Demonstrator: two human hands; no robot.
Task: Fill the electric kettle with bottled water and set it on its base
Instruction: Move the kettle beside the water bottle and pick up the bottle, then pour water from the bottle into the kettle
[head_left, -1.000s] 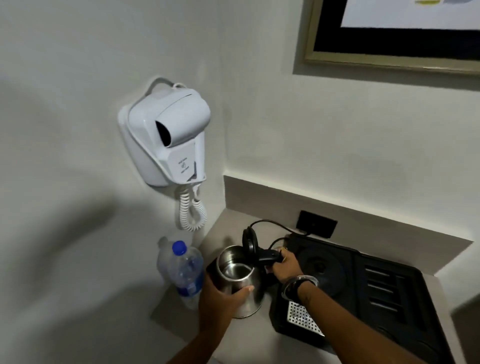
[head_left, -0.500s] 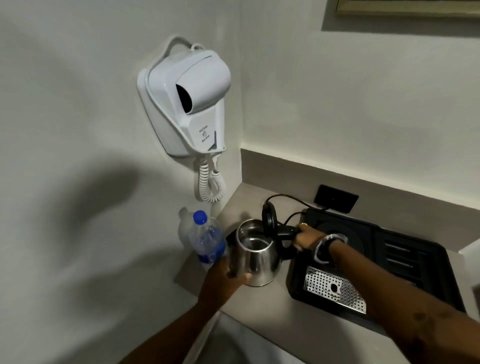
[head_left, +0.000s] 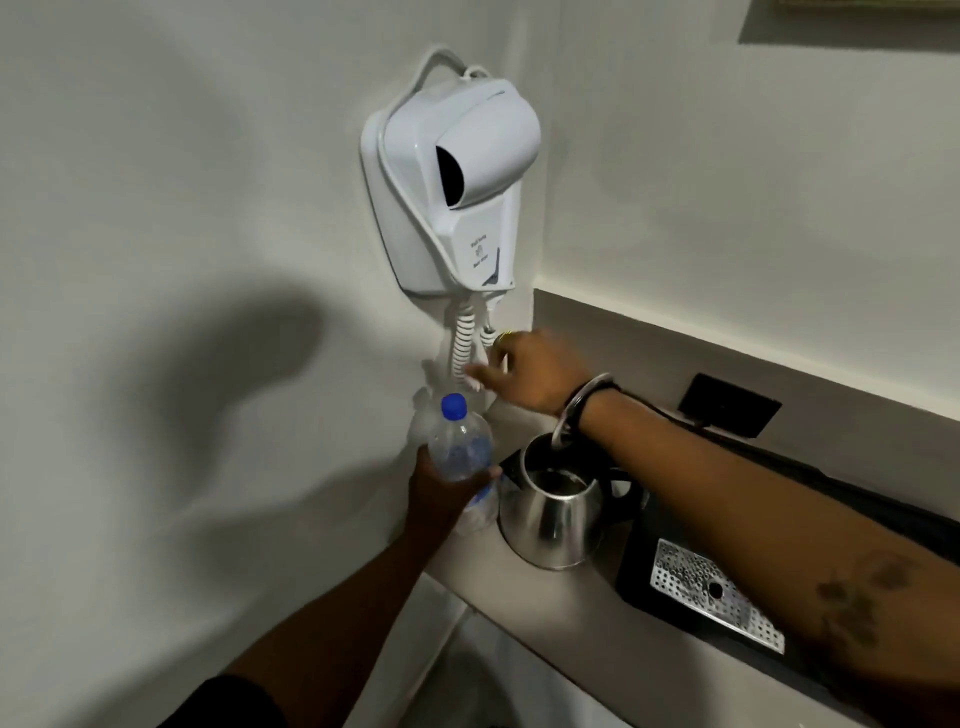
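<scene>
**Bottle in your left hand, kettle open on the counter**

Shadow is falling across the white wall at the far left. Your left hand (head_left: 441, 496) is wrapping its fingers around the water bottle (head_left: 460, 447), gripping it by the lower body with the blue cap (head_left: 454, 405) on and pointing up. A second bottle (head_left: 423, 415) is standing just behind it against the wall. Above, the wall-mounted hair dryer (head_left: 457, 182) is hanging with its coiled cord (head_left: 462, 348) dangling. Your right hand (head_left: 535, 371) is hovering above the cap with fingers loosely spread, holding nothing. The steel kettle (head_left: 553, 512) is sitting on the counter (head_left: 545, 597) with its lid up, beside the black tray (head_left: 691, 587).
</scene>
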